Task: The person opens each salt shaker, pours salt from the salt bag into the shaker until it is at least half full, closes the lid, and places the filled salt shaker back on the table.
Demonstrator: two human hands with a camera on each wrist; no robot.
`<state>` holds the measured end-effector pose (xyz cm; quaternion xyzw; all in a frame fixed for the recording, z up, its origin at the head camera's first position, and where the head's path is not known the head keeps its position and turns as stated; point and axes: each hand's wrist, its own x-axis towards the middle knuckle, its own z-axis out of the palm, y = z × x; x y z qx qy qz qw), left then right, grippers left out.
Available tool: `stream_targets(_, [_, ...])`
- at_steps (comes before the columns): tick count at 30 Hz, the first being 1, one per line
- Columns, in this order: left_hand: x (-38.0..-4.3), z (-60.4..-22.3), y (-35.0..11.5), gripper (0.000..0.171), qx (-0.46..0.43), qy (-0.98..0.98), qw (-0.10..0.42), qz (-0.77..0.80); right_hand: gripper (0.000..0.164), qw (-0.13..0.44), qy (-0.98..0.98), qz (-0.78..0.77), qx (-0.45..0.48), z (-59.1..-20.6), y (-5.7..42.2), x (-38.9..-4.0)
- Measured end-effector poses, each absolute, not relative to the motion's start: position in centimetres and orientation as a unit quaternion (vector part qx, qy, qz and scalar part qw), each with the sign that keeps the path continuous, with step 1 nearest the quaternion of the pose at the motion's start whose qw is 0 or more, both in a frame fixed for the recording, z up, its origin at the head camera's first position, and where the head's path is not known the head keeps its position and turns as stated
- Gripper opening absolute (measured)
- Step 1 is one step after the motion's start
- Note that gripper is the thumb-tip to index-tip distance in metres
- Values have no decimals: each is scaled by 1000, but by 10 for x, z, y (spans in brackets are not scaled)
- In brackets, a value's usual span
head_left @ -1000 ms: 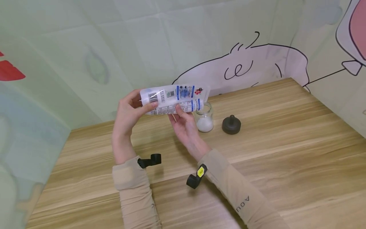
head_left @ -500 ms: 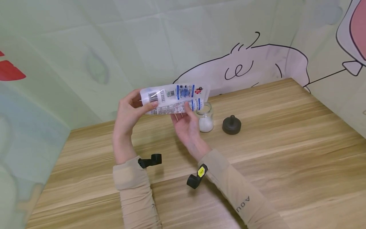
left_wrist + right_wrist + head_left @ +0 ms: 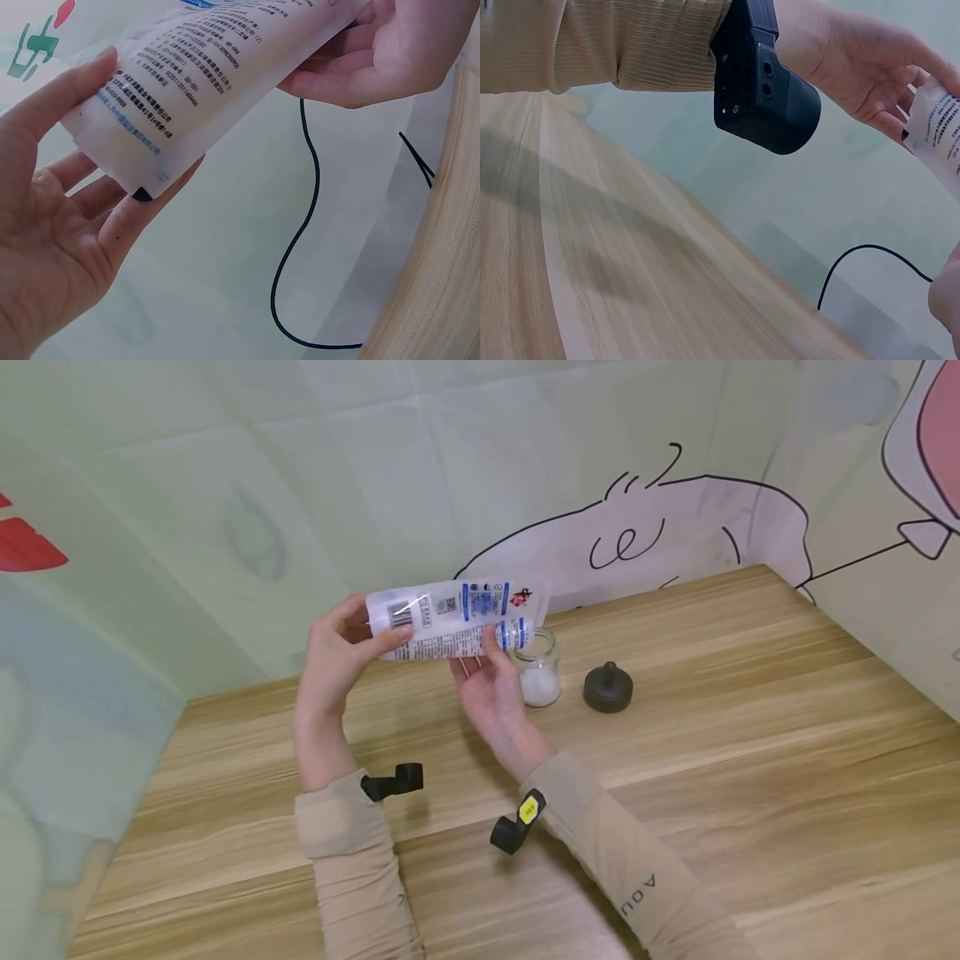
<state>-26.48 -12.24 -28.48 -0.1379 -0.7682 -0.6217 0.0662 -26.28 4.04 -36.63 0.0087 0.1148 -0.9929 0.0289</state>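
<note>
A white printed plastic bag point(image 3: 438, 622) is held nearly level above the back of the table, its right end overlapping the mouth of a glass jar point(image 3: 542, 687) in the head view. My left hand point(image 3: 330, 656) grips the bag's left end, thumb on the printed face; the left wrist view shows the fingers of that hand point(image 3: 56, 247) behind the bag. Farther right, my right hand point(image 3: 491, 697) holds the bag's lower side, thumb in front and fingers underneath. White grainy stuff fills the lower part of the jar. The bag's far face is hidden.
A dark round lid with a knob point(image 3: 608, 688) lies to the right of the jar on the wooden table point(image 3: 750, 760). Behind the table stands a wall covering point(image 3: 337, 485) with line drawings. A black camera mount point(image 3: 393, 781) sits on the left sleeve, another point(image 3: 517, 822) on the right.
My right hand has slid a little to the right along the bag's lower side. My left hand and the bag have stayed almost where they were.
</note>
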Motion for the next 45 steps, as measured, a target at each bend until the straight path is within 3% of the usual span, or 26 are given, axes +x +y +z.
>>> stream_targets(24, [-265,-285,-120,45,-137,-773,71,-615,51,33,94,-995,25,-366,43,-262])
stream_targets(31, [-266,-285,-119,45,-135,-775,76,-613,70,74,93,-992,-31,-367,41,-262])
stream_targets(45, [-267,-286,-119,45,-134,-784,80,-601,75,95,125,-982,-105,-369,39,-261])
